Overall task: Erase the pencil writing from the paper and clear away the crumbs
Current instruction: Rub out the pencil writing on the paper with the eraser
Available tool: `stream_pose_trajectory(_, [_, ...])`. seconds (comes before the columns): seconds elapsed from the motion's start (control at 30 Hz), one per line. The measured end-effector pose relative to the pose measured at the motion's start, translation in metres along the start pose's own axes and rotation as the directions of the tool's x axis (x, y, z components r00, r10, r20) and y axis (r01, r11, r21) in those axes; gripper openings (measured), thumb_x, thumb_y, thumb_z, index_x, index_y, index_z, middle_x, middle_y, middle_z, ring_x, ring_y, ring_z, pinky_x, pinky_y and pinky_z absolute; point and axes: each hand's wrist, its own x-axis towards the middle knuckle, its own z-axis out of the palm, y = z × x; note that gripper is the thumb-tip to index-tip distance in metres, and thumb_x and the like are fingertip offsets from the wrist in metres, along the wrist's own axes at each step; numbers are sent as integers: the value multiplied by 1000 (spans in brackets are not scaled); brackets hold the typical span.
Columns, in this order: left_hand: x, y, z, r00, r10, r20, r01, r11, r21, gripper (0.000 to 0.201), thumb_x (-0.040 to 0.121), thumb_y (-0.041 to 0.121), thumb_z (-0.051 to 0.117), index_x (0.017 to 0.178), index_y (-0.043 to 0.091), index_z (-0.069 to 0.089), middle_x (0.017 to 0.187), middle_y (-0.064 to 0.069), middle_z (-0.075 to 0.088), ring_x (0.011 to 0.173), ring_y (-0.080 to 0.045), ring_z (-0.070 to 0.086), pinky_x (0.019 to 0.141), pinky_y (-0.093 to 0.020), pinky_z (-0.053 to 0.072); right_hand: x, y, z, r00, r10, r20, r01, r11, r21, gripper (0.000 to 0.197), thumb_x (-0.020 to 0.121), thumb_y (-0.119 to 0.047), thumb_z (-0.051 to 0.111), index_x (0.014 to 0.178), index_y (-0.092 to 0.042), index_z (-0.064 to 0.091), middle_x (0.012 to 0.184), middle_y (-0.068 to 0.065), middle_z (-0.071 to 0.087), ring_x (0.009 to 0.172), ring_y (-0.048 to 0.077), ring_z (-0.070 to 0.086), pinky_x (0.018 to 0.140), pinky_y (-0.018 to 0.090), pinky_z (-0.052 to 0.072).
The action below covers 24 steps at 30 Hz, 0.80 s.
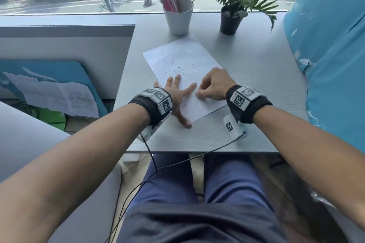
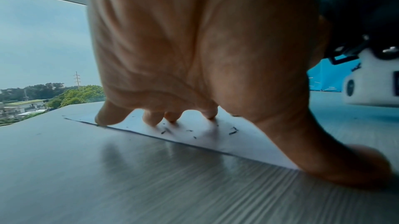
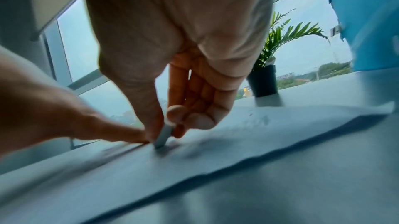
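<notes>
A white sheet of paper (image 1: 183, 59) lies slanted on the grey desk (image 1: 256, 77), with several dark eraser crumbs (image 1: 177, 69) scattered over its middle. My left hand (image 1: 177, 92) lies flat with fingers spread on the paper's near left part, thumb on the desk; its fingertips (image 2: 170, 118) press among crumbs (image 2: 233, 131). My right hand (image 1: 213, 85) pinches a small pale eraser (image 3: 164, 135) between thumb and fingers, its lower end on the paper (image 3: 259, 133) beside the left forefinger (image 3: 121, 133). In the head view the eraser is hidden under the hand.
A white cup (image 1: 178, 19) holding pens and a potted plant (image 1: 232, 17) stand at the desk's far edge by the window. A blue covered object (image 1: 331, 61) rises along the right side. A low ledge with papers (image 1: 53, 94) lies to the left.
</notes>
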Motion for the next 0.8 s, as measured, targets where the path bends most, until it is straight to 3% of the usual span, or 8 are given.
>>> stream_pose_trajectory(0.17, [1,0,0,1000,-3,0,3,1000,14,150,46,79,80,145,49,-28,156,-9,-38,146,-34,-27,111,-73,-3,-25,-15,17,965,-158,210,170,985,-39,9,73,-21,76,74,-13,79,67,-7,71,68,11,68,66,28,58])
stream_pose_trajectory(0.23, [2,1,1,1000,-3,1,3,1000,10,149,46,78,81,145,50,-28,157,-10,-37,147,-35,-26,111,-73,-4,-8,-1,3,993,-42,113,46,999,-29,12,71,-27,79,76,-16,80,71,-7,71,72,10,68,69,25,56])
stream_pose_trajectory(0.3, [1,1,0,1000,-5,-3,5,1000,6,149,46,78,81,145,50,-27,157,-10,-36,147,-35,-26,110,-73,-5,0,4,-2,1000,-18,-3,18,1000,-26,12,71,-26,78,74,-14,79,71,-2,71,71,11,66,67,22,53])
stream_pose_trajectory(0.43, [2,0,1,1000,3,-18,-3,1000,11,151,45,79,80,147,48,-26,157,-11,-36,147,-36,-26,111,-74,-3,-28,-18,20,962,-180,204,198,977,-76,9,73,-19,73,70,-11,77,67,1,72,63,14,65,58,27,53])
stream_pose_trajectory(0.6, [1,-1,0,1000,5,-5,-5,1000,-3,149,45,77,81,146,51,-26,157,-9,-36,147,-34,-26,110,-73,-5,2,3,-4,1000,0,-16,-1,1000,-25,11,70,-22,76,74,-12,78,72,2,74,74,16,69,71,26,56])
stream_pose_trajectory(0.7, [3,-1,2,1000,4,-15,-4,1000,8,151,44,79,81,146,50,-26,157,-10,-36,147,-34,-26,111,-73,-4,-20,-15,15,981,-135,142,148,985,-85,10,72,-17,72,72,-9,77,66,1,71,66,16,67,62,26,54])
stream_pose_trajectory(0.77, [4,-2,3,1000,2,-13,-2,1000,7,151,44,79,81,146,51,-27,157,-9,-37,147,-34,-27,111,-73,-5,-22,-13,13,970,-116,211,134,988,-71,9,73,-20,75,73,-12,78,65,-6,70,64,9,66,58,20,53])
stream_pose_trajectory(0.8, [4,-2,2,1000,2,-7,-2,1000,5,151,44,78,81,145,51,-27,156,-9,-38,146,-34,-27,111,-73,-5,-14,-7,6,982,-71,173,85,994,-76,10,73,-23,77,75,-13,79,68,-6,72,67,9,67,62,20,54])
